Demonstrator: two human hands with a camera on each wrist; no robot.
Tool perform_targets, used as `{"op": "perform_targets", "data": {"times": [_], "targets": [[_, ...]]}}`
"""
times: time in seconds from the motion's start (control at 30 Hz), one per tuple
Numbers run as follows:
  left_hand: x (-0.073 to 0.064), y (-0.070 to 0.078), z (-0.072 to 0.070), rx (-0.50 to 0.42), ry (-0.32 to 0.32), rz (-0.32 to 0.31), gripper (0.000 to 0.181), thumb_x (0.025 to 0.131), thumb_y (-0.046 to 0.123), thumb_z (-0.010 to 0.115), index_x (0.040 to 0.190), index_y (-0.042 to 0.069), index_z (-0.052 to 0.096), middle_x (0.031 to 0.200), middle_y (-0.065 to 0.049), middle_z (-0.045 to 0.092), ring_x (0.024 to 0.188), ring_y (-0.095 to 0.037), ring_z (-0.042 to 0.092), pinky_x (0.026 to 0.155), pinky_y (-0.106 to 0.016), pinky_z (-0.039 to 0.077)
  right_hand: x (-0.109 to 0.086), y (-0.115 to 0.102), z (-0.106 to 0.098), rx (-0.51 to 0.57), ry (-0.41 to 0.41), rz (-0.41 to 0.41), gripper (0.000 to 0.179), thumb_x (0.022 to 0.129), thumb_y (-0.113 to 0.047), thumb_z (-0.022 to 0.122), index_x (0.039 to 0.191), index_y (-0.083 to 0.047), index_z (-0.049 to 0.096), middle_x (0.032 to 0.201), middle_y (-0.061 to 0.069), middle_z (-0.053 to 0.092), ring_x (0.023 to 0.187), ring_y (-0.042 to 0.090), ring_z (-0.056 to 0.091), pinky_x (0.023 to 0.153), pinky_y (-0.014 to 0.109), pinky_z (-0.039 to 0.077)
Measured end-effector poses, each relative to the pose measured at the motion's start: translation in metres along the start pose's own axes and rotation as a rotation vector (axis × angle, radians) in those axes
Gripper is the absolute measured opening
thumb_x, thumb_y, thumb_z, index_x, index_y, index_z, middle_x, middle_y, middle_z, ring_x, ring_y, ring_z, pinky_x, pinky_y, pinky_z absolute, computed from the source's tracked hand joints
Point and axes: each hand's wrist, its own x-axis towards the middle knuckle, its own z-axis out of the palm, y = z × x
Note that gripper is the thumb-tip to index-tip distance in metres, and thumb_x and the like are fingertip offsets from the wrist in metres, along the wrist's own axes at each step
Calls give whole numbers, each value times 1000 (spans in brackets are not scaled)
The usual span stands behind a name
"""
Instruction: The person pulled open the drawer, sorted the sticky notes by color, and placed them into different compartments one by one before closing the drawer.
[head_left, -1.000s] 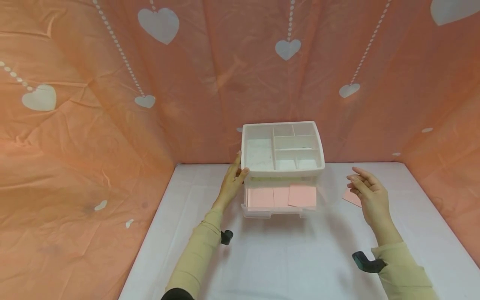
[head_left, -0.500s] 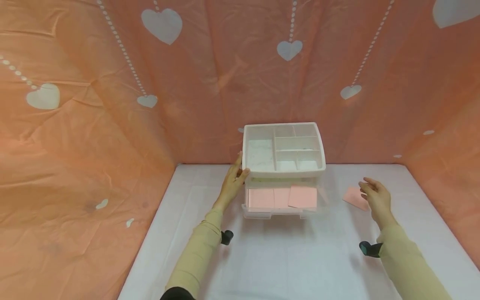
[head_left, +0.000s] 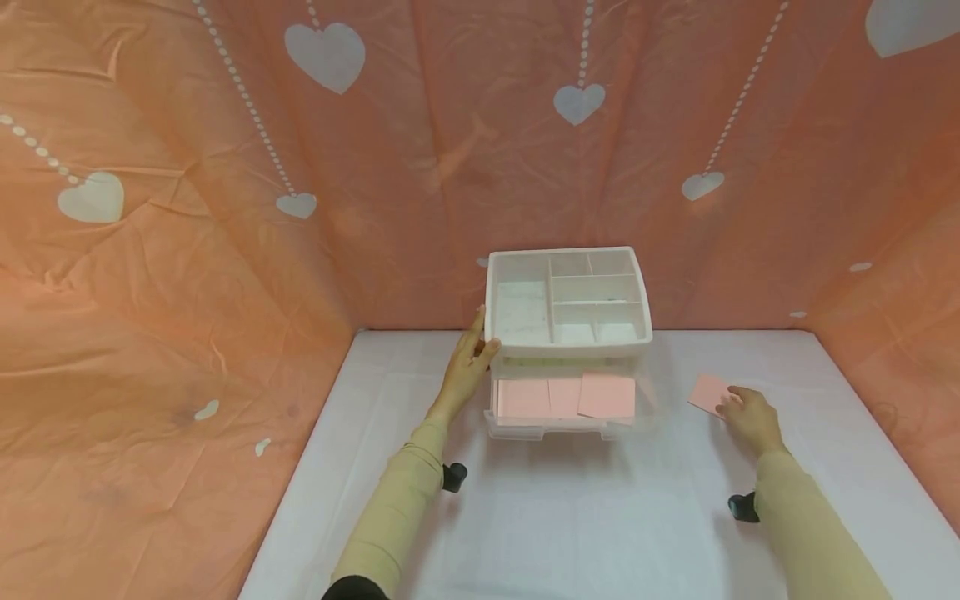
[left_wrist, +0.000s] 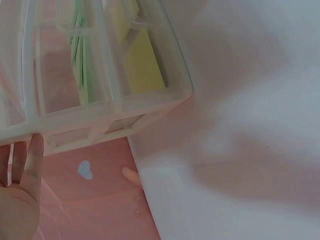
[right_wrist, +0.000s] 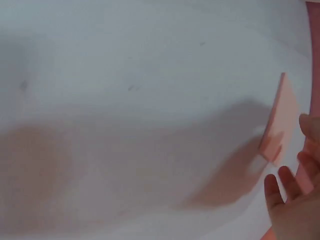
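Note:
A small storage box (head_left: 570, 344) with a white divided top tray and see-through drawers stands at the back middle. Its front drawer (head_left: 573, 432) is pulled out and holds several pink note pads (head_left: 525, 398). My left hand (head_left: 461, 375) rests against the box's left side, fingers straight along it and thumb at the front corner. To the right of the box, a loose pink note pad (head_left: 707, 392) lies flat on the white table. Over its right edge is my right hand (head_left: 752, 421); in the right wrist view, fingers and thumb are spread around the pad.
Through the box's clear side show green papers (left_wrist: 82, 65) and yellow papers (left_wrist: 145, 65) in other drawers. An orange cloth (head_left: 465, 167) with white hearts hangs behind and at both sides of the white table (head_left: 570, 525).
My right hand has moved right and then down onto the loose pink note pad. My left hand has stayed at the storage box's side.

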Motion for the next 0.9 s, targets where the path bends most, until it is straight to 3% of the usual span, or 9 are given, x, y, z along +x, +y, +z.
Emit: {"op": "perform_targets", "data": {"times": [0.17,0.33,0.53,0.67,0.77,0.9], "targets": [[0,-1,1,7,4,2,60,97,40,46,147,43,13,115,-11,49,81,-13,53,70,-25,46,-5,12,9,-155,-86,-52,59,100,-34,34,139,10,28,141,37,26,126,59,21,99,69,20],[0,-1,1,6,9,6,61,96,44,45,148,41,14,119,-10,49,85,-14,53,71,-26,47,-6,17,16,-218,-26,-86,57,98,-33,39,138,8,34,137,36,34,122,58,28,96,69,24],[0,-2,2,14,5,3,59,96,44,45,145,48,12,120,-9,49,87,-14,53,71,-25,47,-3,19,16,-216,31,-102,53,94,-24,45,135,9,37,129,36,44,113,57,36,89,68,30],[1,0,2,16,7,11,61,97,38,46,148,39,13,120,-10,48,85,-15,52,70,-26,47,-1,18,18,-158,60,-77,57,87,-16,52,134,11,35,121,34,50,111,56,32,86,66,29],[1,1,1,19,12,14,61,97,39,46,149,33,15,117,-11,48,84,-15,51,69,-26,46,2,15,17,-98,49,-47,58,92,-20,48,138,11,30,120,33,48,114,57,26,87,68,26],[0,0,1,27,12,21,62,97,42,45,150,32,15,112,-12,49,82,-15,51,68,-26,45,2,16,13,-90,31,-46,53,96,-15,38,139,13,25,121,36,46,114,57,30,92,67,28]]}}
